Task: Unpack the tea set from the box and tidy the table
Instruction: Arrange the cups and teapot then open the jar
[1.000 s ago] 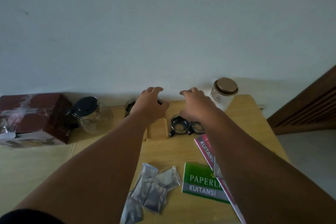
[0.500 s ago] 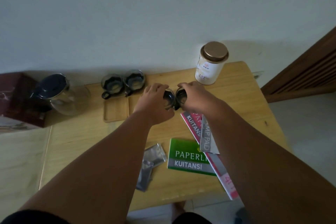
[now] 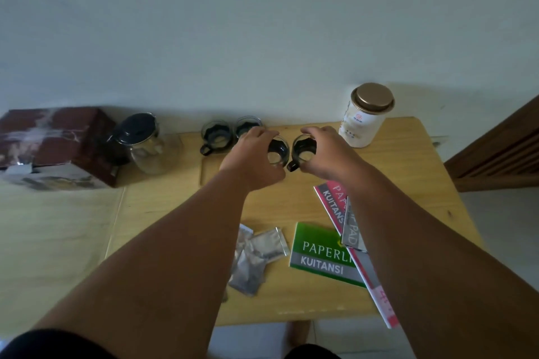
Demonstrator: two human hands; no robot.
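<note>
L grip (image 3: 253, 156) clamped on glass cup (image 3: 277, 151) | R grip (image 3: 325, 151) clamped on 2nd cup (image 3: 304, 150), both by tray (image 3: 210, 176) | teapot (image 3: 143, 143) + rear cups (image 3: 215, 138) already out of box (image 3: 55, 140) | todo: sachets (image 3: 256, 256), booklets (image 3: 318, 256) loose on counter (image 3: 408, 183)

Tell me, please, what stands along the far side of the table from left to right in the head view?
A box → teapot → two free cups → left cup, held by the left hand → right cup, held by the right hand → tin.
</note>
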